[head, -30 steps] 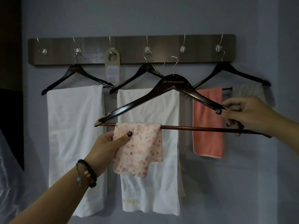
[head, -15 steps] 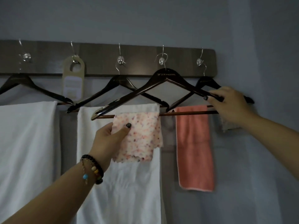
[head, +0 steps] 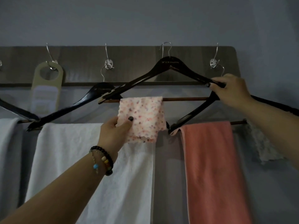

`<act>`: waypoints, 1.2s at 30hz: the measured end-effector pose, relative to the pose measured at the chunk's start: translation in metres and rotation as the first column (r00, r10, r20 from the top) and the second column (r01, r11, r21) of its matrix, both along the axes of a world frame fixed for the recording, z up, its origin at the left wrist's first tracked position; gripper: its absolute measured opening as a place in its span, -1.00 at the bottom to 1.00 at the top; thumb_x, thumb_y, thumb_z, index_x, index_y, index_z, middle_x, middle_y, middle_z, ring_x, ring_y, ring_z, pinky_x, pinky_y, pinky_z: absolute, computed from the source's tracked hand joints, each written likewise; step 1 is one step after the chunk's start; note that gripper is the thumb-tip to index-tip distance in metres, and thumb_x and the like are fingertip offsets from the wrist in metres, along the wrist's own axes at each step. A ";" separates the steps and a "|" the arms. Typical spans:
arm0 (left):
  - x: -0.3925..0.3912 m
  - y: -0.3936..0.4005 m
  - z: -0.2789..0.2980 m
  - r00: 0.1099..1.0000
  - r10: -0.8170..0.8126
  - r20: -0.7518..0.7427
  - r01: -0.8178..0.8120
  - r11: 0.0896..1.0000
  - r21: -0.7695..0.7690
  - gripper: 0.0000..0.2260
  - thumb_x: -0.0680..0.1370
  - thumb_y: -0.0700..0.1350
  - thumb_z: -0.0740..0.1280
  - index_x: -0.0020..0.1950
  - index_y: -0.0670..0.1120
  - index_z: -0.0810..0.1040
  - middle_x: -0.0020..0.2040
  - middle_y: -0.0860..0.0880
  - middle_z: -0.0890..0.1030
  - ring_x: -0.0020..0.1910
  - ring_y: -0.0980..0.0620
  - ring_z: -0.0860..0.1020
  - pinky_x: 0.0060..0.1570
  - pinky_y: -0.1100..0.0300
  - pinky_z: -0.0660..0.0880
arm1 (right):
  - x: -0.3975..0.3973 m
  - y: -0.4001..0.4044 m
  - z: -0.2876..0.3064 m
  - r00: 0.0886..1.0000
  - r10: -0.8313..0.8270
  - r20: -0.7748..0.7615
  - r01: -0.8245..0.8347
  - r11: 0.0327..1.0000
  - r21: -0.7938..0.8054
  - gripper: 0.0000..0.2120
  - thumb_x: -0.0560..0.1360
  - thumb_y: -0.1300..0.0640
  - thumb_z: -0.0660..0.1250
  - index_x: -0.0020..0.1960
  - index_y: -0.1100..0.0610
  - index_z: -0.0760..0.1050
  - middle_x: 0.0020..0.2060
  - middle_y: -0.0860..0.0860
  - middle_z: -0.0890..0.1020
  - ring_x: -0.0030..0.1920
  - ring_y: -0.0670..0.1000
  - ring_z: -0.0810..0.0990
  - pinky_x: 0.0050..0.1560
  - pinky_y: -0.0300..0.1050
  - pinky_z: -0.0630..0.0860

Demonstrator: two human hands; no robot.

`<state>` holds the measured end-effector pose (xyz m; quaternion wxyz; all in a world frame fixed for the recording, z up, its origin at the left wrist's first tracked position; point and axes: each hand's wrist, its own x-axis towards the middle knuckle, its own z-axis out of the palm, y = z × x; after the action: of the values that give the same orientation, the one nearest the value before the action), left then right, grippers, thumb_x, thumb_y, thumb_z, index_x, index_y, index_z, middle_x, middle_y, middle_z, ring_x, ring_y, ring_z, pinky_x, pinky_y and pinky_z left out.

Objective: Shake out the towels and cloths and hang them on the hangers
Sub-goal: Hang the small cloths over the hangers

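Note:
A small pink flowered cloth [head: 144, 117] hangs folded over the bar of a dark wooden hanger [head: 142, 78]. My left hand [head: 114, 131] pinches the cloth's lower left edge. My right hand [head: 231, 91] grips the hanger's right arm. The hanger's wire hook [head: 165, 49] is raised in front of the wooden wall rack [head: 80, 57], at the spot between two rack hooks; whether it rests on a hook is hidden.
A white towel [head: 90, 167] hangs on the hanger to the left, with another white towel [head: 6, 143] at the far left. A coral towel [head: 213, 172] and a pale lacy cloth [head: 265, 146] hang at the right. A cardboard door tag [head: 47, 89] dangles from a rack hook.
Both hands have lifted the hanger with the flowered cloth up and to the right, from in front of the white towel up to the rack. The view has moved closer and rightward.

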<state>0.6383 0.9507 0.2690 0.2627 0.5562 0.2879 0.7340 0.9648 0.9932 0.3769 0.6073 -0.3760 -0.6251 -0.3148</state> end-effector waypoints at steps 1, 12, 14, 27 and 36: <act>0.001 0.004 0.002 1.000 0.002 0.003 -0.002 1.000 0.005 -0.93 0.56 -0.12 0.36 0.04 -0.03 0.57 0.03 -0.04 0.67 -0.02 -0.03 0.66 -0.03 0.06 0.61 | 0.000 0.004 0.002 1.000 0.007 0.002 -0.007 1.000 0.003 -0.77 0.52 0.18 0.36 0.15 0.15 0.63 -0.18 0.12 0.51 -0.05 0.18 0.55 -0.13 -0.25 0.25; 0.000 0.001 -0.036 0.994 0.032 -0.109 -0.040 0.996 -0.075 -0.95 0.55 -0.13 0.37 -0.02 0.01 0.56 -0.11 0.02 0.69 -0.27 0.12 0.68 -0.37 0.31 0.56 | 0.008 0.030 -0.036 0.995 0.098 -0.020 -0.099 0.990 -0.098 -0.73 0.51 0.19 0.38 0.20 0.20 0.59 0.00 0.06 0.56 0.01 -0.01 0.50 -0.11 -0.60 0.28; -0.001 0.002 -0.046 0.993 0.028 -0.117 -0.041 0.993 -0.112 -0.89 0.54 -0.11 0.37 0.05 -0.04 0.57 -0.07 0.00 0.69 -0.25 0.12 0.68 -0.35 0.32 0.56 | 0.007 0.033 -0.041 0.995 0.099 -0.027 -0.101 0.989 -0.110 -0.72 0.51 0.18 0.38 0.21 0.20 0.59 0.03 0.09 0.58 0.01 -0.03 0.49 -0.11 -0.54 0.28; -0.003 0.018 -0.058 0.997 0.025 -0.076 -0.034 0.993 -0.111 -0.89 0.56 -0.14 0.36 0.02 -0.14 0.61 -0.13 -0.10 0.70 -0.22 0.01 0.66 -0.18 0.18 0.63 | 0.001 0.041 -0.038 0.993 0.104 -0.047 -0.107 0.992 -0.060 -0.73 0.57 0.15 0.31 0.24 0.18 0.56 -0.01 0.13 0.52 -0.03 0.04 0.48 -0.22 -0.41 0.31; 0.003 0.021 -0.066 0.998 0.037 -0.046 -0.042 0.991 -0.124 -0.94 0.56 -0.21 0.33 -0.04 -0.13 0.61 -0.18 -0.19 0.69 -0.21 -0.07 0.61 -0.04 -0.01 0.60 | 0.010 0.046 -0.030 0.997 0.073 -0.014 -0.074 0.986 -0.148 -0.68 0.56 0.11 0.32 0.28 0.16 0.54 0.05 0.17 0.56 0.07 0.14 0.53 0.00 -0.28 0.33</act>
<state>0.6410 0.9714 0.2027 0.2763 0.5487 0.3500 0.7072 0.9745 1.0392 0.3471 0.5915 -0.3980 -0.6578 -0.2431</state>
